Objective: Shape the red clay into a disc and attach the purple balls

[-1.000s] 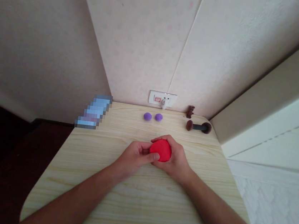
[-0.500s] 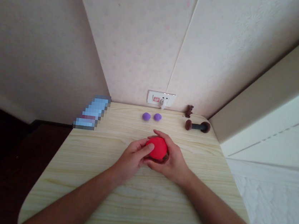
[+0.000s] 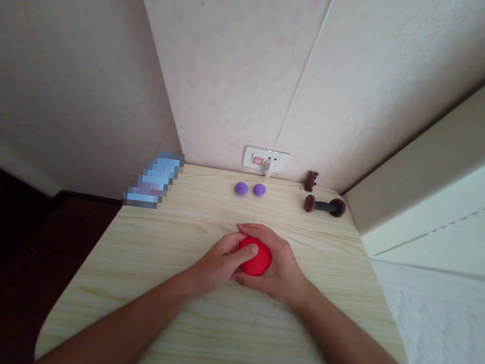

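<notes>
A smooth, round red lump of what looks like modelling clay (image 3: 261,261) is cupped between my two hands above the wooden table. My left hand (image 3: 224,263) grips it from the left, with the thumb lying across its top. Around the far and right sides curl the fingers of my right hand (image 3: 282,265), and its thumb side closes in along the near edge. The underside of the lump is hidden by my fingers. Beyond my hands, two small purple egg-shaped pieces (image 3: 241,189) rest side by side on the table.
At the back right lies a dumbbell-shaped piece (image 3: 325,206) with brown ends and a black bar. Behind it stands a small dark brown figurine (image 3: 311,181). A pixelated blue panel (image 3: 155,181) is at the table's left edge. A wall socket (image 3: 266,159) holds a white plug.
Both hands have come slightly nearer to me with the red lump, and my right fingers have wrapped closer around its far side. The view has shifted a little.
</notes>
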A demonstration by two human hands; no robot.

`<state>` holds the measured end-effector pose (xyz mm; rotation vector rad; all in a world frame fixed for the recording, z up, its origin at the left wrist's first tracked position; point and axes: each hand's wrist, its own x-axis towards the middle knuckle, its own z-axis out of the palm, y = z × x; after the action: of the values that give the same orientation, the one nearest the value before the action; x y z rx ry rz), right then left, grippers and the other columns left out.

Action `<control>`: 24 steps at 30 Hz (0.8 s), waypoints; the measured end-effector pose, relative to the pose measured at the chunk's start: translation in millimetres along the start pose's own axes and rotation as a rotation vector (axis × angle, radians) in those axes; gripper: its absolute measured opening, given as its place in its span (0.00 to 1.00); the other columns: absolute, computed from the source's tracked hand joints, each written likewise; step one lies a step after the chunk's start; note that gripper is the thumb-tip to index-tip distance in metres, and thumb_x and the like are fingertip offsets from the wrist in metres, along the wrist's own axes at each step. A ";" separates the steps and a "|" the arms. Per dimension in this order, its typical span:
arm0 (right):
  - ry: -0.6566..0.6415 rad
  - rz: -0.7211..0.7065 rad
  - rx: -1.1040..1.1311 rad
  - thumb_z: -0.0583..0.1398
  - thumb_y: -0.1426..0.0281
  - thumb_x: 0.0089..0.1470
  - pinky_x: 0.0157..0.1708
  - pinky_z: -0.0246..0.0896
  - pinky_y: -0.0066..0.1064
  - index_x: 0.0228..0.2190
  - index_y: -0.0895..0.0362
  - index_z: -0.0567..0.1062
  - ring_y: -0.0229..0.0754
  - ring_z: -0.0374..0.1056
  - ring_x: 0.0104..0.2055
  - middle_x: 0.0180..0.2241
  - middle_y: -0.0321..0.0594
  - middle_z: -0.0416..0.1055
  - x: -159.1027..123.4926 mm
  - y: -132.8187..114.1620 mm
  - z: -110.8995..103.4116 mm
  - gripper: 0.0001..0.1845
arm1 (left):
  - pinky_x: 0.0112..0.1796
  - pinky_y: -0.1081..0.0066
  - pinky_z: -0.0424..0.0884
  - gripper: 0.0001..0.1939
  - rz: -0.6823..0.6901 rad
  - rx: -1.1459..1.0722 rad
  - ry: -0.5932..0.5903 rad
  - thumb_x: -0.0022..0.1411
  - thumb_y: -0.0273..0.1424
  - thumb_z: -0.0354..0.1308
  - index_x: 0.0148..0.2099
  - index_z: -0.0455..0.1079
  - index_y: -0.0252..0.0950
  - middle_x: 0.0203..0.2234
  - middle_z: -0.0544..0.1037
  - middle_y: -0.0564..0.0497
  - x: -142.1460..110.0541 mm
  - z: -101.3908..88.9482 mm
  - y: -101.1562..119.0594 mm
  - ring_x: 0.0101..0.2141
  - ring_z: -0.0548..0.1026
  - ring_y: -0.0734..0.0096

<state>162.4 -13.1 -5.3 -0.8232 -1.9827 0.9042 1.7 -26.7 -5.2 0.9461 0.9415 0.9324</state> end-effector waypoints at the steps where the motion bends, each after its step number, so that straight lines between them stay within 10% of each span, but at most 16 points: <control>1: 0.019 -0.001 -0.014 0.75 0.66 0.42 0.57 0.68 0.44 0.55 0.53 0.73 0.51 0.72 0.55 0.52 0.47 0.75 0.0 -0.4 1.0 0.38 | 0.35 0.72 0.68 0.14 -0.001 -0.025 0.003 0.53 0.40 0.69 0.33 0.74 0.33 0.25 0.75 0.54 0.2 0.3 0.6 0.30 0.71 0.71; 11: 0.082 0.176 0.106 0.75 0.67 0.41 0.46 0.72 0.40 0.55 0.53 0.66 0.48 0.72 0.47 0.51 0.46 0.70 -1.4 -3.2 -1.0 0.41 | 0.38 0.72 0.68 0.18 -0.051 -0.219 -0.038 0.54 0.35 0.71 0.44 0.76 0.31 0.33 0.79 0.49 2.9 3.2 2.9 0.34 0.73 0.71; 19: -0.098 0.115 0.231 0.80 0.65 0.32 0.61 0.62 0.45 0.56 0.51 0.67 0.53 0.64 0.61 0.59 0.47 0.64 0.2 -2.4 -9.1 0.50 | 0.35 0.70 0.66 0.11 0.046 0.137 -0.112 0.57 0.33 0.62 0.41 0.73 0.32 0.30 0.74 0.53 -2.7 -1.5 -0.1 0.32 0.68 0.71; 24: -0.132 0.139 0.144 0.79 0.61 0.34 0.53 0.68 0.43 0.56 0.52 0.71 0.51 0.73 0.50 0.50 0.44 0.74 0.8 -3.4 -7.7 0.48 | 0.34 0.69 0.68 0.11 0.017 0.247 -0.110 0.57 0.35 0.60 0.39 0.71 0.33 0.30 0.74 0.52 -7.1 -1.9 3.4 0.32 0.70 0.68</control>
<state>167.8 -12.0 1.2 -0.8449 -1.9639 1.1956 -3.0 -31.9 -1.0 1.2041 0.9699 0.7807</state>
